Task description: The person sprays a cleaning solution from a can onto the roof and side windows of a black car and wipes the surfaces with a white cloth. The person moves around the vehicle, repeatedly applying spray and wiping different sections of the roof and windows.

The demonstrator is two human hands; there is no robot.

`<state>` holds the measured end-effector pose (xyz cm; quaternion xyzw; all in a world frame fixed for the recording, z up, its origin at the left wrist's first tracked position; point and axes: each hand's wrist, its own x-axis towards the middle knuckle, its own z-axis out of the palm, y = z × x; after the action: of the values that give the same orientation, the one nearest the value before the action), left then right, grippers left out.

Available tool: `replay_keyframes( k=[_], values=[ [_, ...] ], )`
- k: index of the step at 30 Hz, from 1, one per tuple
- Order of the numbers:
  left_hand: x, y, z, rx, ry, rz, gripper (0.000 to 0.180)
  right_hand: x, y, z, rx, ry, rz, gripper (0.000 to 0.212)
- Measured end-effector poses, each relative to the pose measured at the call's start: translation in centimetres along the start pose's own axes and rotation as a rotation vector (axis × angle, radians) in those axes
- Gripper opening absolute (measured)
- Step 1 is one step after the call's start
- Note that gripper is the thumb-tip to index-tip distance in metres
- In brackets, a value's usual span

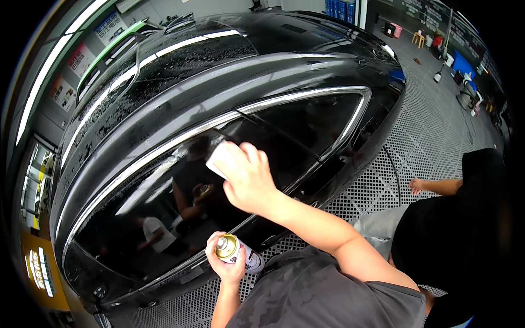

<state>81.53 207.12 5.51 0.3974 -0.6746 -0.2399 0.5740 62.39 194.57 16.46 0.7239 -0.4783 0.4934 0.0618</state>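
My right hand (pixel 250 183) presses a white pad (pixel 220 159), a sponge or folded cloth, against the dark side window (pixel 295 128) near its upper chrome trim (pixel 164 143). Its fingers are closed over the pad, and I cannot tell which material it is. Lower down, close to my body, my left hand (pixel 223 268) is wrapped round an aerosol can (pixel 249 259) with a gold-coloured top and a pale printed body. The can is tilted and apart from the car. Reflections of arms and a light shirt show in the glass.
The black car (pixel 213 65) fills most of the view, with wet drops on its roof and windshield. A person in black (pixel 448 229) stands close on my right, one hand (pixel 416 186) hanging low. Perforated floor grating (pixel 361 188) runs beside the car, crossed by a dark hose (pixel 395 167).
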Motion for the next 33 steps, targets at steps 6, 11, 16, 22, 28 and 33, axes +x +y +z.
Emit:
replay_keyframes(
  k=[6,11,16,22,28,33],
  values=[
    [0.7,1.0,0.9,-0.048,-0.043,-0.030,0.067,-3.2,3.5,-3.2,0.122,0.153,0.049,0.057],
    [1.8,2.7,2.3,-0.168,-0.129,-0.006,0.070,-0.4,8.1,-3.7,-0.019,0.240,-0.008,0.054],
    [2.7,4.6,3.5,-0.102,-0.153,0.013,0.069,-3.9,25.7,-9.7,-0.234,0.549,0.465,0.046],
    [2.6,4.2,3.9,-0.047,-0.235,-0.004,0.070,-3.6,16.0,-7.3,-0.168,0.358,0.131,0.044],
    [3.7,6.2,6.1,-0.123,-0.229,-0.003,0.069,-3.5,27.9,-12.4,-0.372,0.578,0.571,0.038],
    [2.5,6.5,5.6,0.028,-0.103,-0.008,0.064,-6.7,19.0,-8.5,-0.367,0.209,0.713,0.057]
  ],
)
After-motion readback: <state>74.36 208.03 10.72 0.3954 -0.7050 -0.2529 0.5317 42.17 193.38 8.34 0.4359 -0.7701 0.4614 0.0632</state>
